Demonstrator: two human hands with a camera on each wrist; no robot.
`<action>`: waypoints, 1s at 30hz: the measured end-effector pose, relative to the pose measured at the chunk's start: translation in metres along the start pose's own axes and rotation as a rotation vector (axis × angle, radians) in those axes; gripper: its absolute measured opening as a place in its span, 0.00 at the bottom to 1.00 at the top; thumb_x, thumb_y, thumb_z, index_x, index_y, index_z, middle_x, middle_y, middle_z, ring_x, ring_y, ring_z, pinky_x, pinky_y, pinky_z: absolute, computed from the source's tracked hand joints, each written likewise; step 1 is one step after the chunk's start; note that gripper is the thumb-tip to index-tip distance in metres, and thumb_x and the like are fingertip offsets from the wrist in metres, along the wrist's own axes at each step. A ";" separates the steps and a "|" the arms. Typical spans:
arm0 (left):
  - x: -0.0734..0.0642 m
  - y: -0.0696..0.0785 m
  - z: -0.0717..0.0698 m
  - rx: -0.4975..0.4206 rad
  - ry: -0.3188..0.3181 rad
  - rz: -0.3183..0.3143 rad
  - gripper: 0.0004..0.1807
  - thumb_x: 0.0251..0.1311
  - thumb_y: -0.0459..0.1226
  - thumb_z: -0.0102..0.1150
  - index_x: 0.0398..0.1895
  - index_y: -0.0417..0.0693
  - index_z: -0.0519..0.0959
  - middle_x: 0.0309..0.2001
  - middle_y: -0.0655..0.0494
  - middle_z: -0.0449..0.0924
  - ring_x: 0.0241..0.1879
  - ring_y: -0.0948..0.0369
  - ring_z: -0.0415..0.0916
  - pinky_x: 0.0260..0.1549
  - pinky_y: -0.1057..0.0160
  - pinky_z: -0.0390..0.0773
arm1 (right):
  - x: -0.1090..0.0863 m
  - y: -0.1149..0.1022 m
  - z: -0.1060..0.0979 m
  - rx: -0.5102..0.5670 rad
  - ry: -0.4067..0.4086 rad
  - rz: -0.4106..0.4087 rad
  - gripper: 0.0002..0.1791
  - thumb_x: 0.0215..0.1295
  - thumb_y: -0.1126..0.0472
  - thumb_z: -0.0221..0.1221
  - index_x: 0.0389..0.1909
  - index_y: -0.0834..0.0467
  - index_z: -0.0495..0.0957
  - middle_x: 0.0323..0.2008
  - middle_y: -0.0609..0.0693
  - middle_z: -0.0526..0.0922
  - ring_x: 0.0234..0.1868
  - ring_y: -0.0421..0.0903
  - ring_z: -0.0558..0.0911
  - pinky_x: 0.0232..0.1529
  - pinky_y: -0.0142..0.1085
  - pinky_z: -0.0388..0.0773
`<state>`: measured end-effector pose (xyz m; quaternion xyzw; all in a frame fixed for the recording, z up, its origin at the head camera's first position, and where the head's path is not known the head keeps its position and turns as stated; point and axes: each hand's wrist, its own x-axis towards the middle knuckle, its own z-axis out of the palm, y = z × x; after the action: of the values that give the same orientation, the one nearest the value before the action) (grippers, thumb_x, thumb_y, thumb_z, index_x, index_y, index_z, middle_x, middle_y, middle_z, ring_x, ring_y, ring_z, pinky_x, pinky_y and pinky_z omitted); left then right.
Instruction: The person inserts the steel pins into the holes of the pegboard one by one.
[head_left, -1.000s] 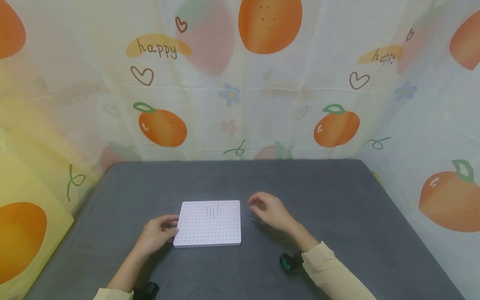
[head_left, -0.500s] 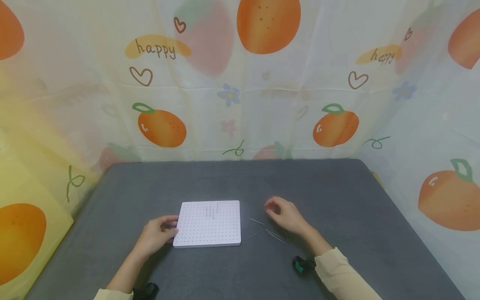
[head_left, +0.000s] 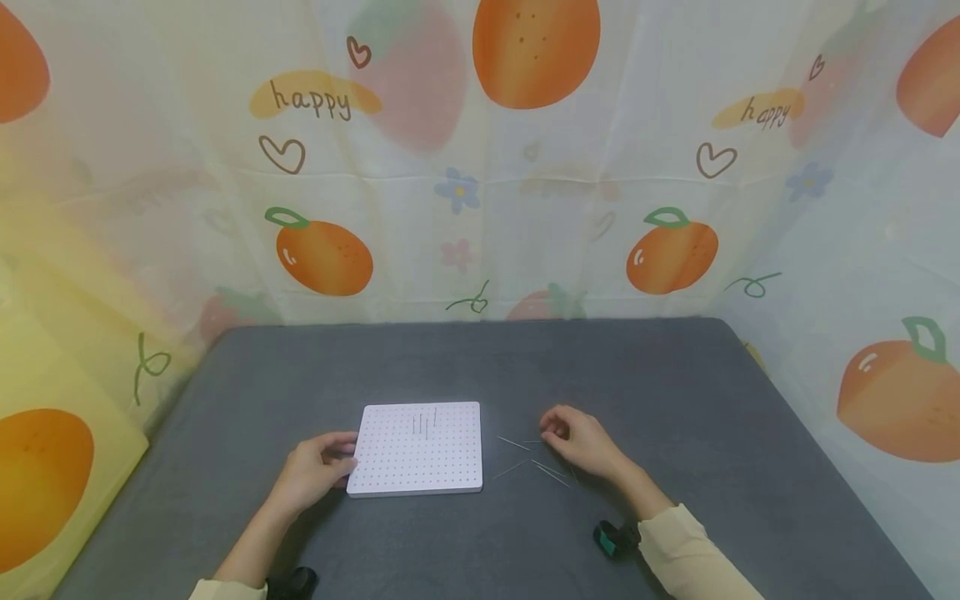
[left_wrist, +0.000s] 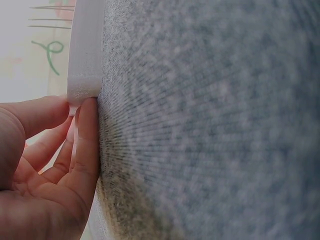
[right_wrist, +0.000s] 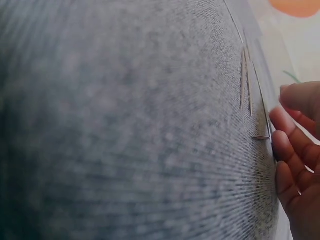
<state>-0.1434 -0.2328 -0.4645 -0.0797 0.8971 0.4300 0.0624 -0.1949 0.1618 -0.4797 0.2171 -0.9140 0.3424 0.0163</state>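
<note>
Head view: left hand (head_left: 309, 471) pinches pegboard (head_left: 415, 462), right hand (head_left: 581, 439) bent near needles (head_left: 513, 442).

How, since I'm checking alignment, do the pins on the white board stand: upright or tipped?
Upright: in the left wrist view, the pins jut straight out from the white board.

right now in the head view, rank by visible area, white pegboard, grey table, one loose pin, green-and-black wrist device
1. Grey table
2. White pegboard
3. Green-and-black wrist device
4. Loose pin, just a thin line
</note>
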 end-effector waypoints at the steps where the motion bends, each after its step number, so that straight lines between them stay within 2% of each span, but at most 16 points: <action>1: 0.000 0.000 0.000 -0.001 0.001 0.000 0.24 0.53 0.30 0.59 0.56 0.41 0.72 0.46 0.45 0.77 0.32 0.60 0.76 0.27 0.64 0.79 | 0.000 0.000 0.000 -0.006 -0.006 -0.001 0.05 0.57 0.62 0.60 0.35 0.53 0.77 0.30 0.41 0.76 0.32 0.37 0.75 0.33 0.31 0.73; 12: 0.000 0.000 -0.001 0.001 0.004 0.015 0.23 0.53 0.30 0.59 0.55 0.40 0.72 0.46 0.44 0.77 0.31 0.61 0.76 0.26 0.64 0.79 | 0.002 0.002 0.003 -0.071 -0.025 -0.057 0.04 0.55 0.63 0.62 0.30 0.53 0.77 0.27 0.42 0.73 0.28 0.36 0.71 0.31 0.31 0.69; 30: 0.001 -0.002 0.000 -0.014 0.005 0.019 0.23 0.53 0.29 0.59 0.55 0.38 0.72 0.46 0.43 0.77 0.32 0.60 0.76 0.28 0.63 0.80 | 0.004 0.000 0.006 -0.168 -0.030 -0.017 0.05 0.55 0.62 0.62 0.25 0.50 0.75 0.25 0.41 0.71 0.29 0.38 0.70 0.32 0.32 0.69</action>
<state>-0.1437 -0.2337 -0.4660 -0.0726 0.8950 0.4367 0.0555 -0.1977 0.1564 -0.4834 0.2278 -0.9378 0.2610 0.0237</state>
